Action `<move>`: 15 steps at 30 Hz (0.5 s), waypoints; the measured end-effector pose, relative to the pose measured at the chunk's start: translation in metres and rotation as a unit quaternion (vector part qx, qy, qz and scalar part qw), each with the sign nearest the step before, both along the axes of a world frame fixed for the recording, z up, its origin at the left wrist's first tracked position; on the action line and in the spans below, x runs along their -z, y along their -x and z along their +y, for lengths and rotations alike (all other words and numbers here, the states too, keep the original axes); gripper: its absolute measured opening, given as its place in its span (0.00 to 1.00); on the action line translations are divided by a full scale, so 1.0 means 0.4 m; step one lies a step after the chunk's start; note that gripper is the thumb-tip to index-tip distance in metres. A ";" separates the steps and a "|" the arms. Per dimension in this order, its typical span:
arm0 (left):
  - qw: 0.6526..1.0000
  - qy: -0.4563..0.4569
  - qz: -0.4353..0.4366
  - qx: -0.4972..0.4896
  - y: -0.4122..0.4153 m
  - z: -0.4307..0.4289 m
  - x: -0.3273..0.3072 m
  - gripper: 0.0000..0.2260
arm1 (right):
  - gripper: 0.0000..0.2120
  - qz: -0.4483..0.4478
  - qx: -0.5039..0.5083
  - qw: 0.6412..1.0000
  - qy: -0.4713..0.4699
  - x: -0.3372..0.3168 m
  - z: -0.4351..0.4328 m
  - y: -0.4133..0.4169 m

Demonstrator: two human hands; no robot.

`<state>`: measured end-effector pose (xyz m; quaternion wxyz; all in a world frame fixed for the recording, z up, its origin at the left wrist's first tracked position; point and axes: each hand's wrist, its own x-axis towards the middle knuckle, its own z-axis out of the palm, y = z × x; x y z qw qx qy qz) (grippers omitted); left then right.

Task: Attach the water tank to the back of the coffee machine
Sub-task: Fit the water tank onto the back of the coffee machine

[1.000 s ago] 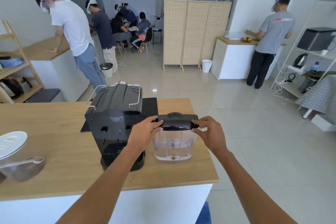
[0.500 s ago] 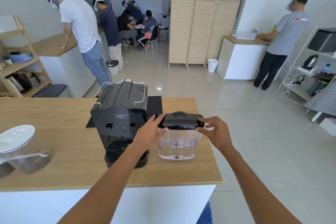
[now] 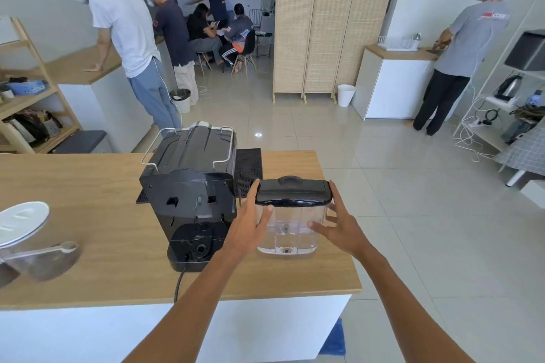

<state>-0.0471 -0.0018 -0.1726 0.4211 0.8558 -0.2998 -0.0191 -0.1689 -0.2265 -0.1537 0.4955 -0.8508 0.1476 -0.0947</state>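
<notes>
The water tank (image 3: 290,233) is a clear box with a black lid (image 3: 292,192). It stands upright on the wooden counter (image 3: 88,215), just right of the black coffee machine (image 3: 188,183). The machine's back faces me, with an empty round socket on its low base (image 3: 197,246). My left hand (image 3: 250,225) presses the tank's left wall, thumb on the front. My right hand (image 3: 339,228) holds the right wall, thumb on the front face. A small gap separates tank and machine.
A black ribbed mat (image 3: 250,166) lies behind the machine. The power cord (image 3: 179,283) hangs over the near edge. A clear jug with a white lid (image 3: 22,222) and a scoop (image 3: 47,250) sit far left. The counter's right edge (image 3: 352,262) is close to the tank. Several people stand beyond.
Both hands have slid down from the ends of the black lid onto the clear walls of the tank. The tank stays at the same spot beside the machine.
</notes>
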 end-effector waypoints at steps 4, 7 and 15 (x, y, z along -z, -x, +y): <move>0.999 -0.014 -0.018 0.033 -0.033 0.010 0.028 0.35 | 0.57 -0.010 0.003 1.000 0.008 0.019 -0.004 -0.005; 0.999 0.004 -0.025 0.047 -0.039 0.011 0.034 0.40 | 0.59 -0.016 -0.001 1.000 0.012 0.036 -0.014 -0.011; 0.998 0.019 0.000 0.056 -0.049 0.001 0.024 0.45 | 0.58 -0.046 -0.004 0.999 -0.001 0.049 -0.022 -0.042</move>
